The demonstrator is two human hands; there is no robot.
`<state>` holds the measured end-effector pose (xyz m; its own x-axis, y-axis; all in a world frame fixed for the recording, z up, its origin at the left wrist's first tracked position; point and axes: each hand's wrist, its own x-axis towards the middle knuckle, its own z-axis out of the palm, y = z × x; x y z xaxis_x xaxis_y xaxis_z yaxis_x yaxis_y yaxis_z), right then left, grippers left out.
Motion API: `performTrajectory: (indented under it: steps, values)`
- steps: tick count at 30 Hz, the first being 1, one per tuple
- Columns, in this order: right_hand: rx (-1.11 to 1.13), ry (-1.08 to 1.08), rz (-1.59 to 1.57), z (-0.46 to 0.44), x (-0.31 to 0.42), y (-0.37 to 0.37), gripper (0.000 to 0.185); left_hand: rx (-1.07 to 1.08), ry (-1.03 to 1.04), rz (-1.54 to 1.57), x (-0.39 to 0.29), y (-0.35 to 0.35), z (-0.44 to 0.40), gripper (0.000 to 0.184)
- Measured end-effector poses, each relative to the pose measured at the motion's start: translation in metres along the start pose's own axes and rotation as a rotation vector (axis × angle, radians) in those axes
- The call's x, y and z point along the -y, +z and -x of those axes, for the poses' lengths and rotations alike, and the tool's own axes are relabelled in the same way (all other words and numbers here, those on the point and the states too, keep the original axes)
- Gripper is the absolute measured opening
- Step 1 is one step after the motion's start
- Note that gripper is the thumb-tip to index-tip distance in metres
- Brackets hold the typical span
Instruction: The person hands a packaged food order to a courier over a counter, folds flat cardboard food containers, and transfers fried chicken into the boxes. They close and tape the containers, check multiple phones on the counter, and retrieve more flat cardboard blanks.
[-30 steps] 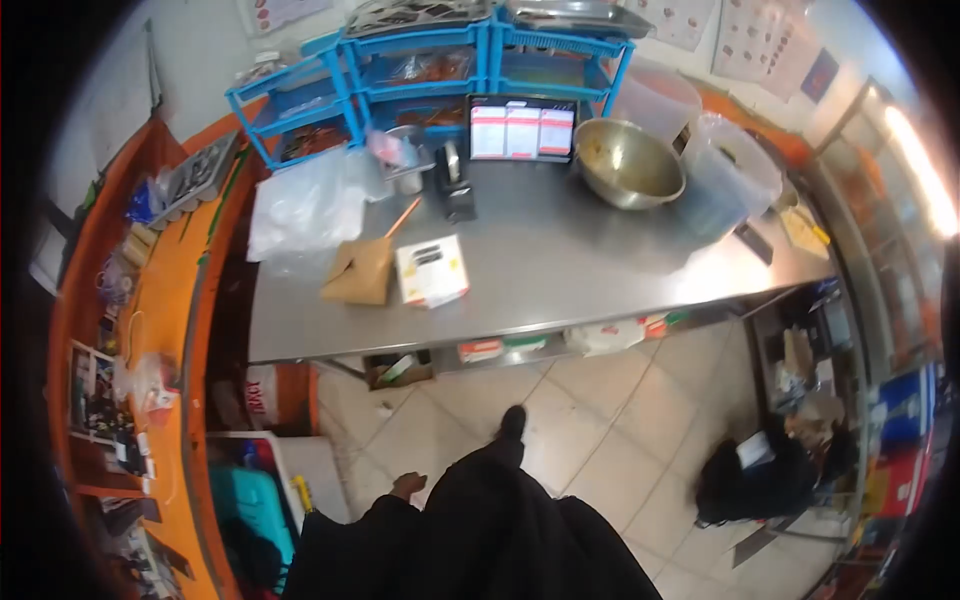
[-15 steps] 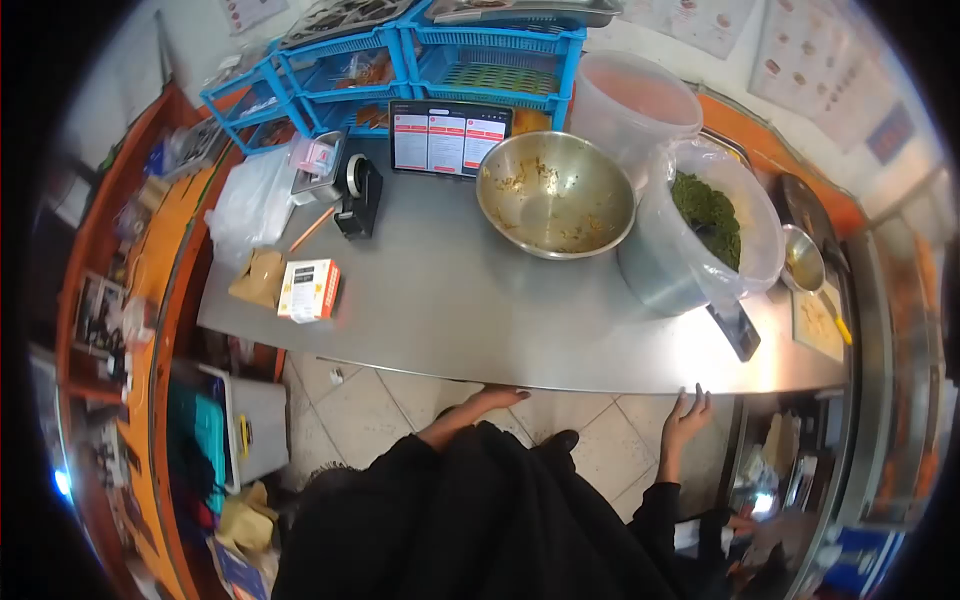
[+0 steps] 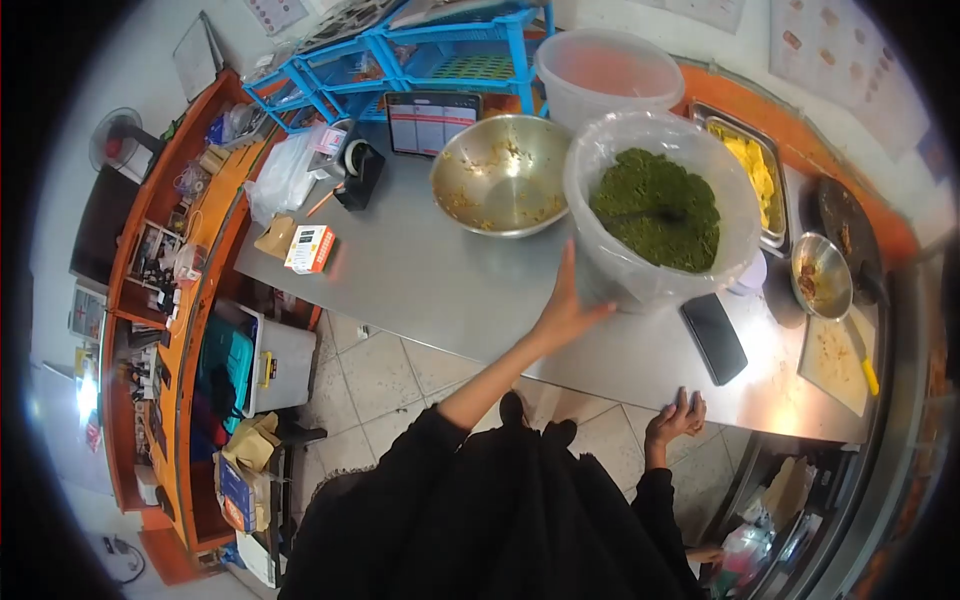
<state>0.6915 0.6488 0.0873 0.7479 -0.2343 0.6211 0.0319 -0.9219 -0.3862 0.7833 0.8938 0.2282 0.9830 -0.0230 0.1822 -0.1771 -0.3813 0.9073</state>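
My left hand [image 3: 568,312] reaches over the steel table, fingers apart, beside the clear plastic tub [image 3: 610,270] of chopped green herbs [image 3: 660,212]. Whether its fingertips touch the tub is hard to tell. My right hand [image 3: 680,418] hangs at the table's front edge with its fingers partly curled; nothing shows in it. A black phone [image 3: 713,338] lies on the table between the tub and my right hand. To the tub's left stands a large steel bowl [image 3: 500,180] with food residue inside.
Behind the tub are another clear tub [image 3: 608,75] and a tray of yellow food [image 3: 750,165]. At right lie a small bowl [image 3: 822,275] and a yellow-handled knife [image 3: 868,372] on a board [image 3: 835,365]. A tablet [image 3: 430,122] and tape dispenser [image 3: 360,178] stand at left.
The view has shifted toward the right end of the table and closer to it. My left hand has risen from below the edge to the herb tub. My right hand's fingers have curled.
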Motion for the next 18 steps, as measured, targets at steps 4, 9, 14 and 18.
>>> performTrajectory:
  steps: [4, 9, 14, 18]
  values:
    - [-0.024, -0.042, -0.127, 0.011, -0.016, 0.008, 0.033, -0.144, 0.002, -0.082, 0.011, 0.042, -0.022, 0.091]
    - [-0.067, -0.082, -0.023, 0.017, -0.012, 0.012, 0.033, -0.117, -0.023, 0.203, 0.000, 0.042, -0.035, 0.092]
    - [-0.130, 0.075, -0.106, 0.013, 0.007, 0.016, 0.031, -0.007, 0.029, 0.090, 0.004, 0.048, -0.038, 0.087]
    - [-0.129, 0.249, -0.164, 0.013, 0.039, 0.007, 0.036, -0.196, -0.231, 0.047, -0.002, 0.062, 0.007, 0.079]
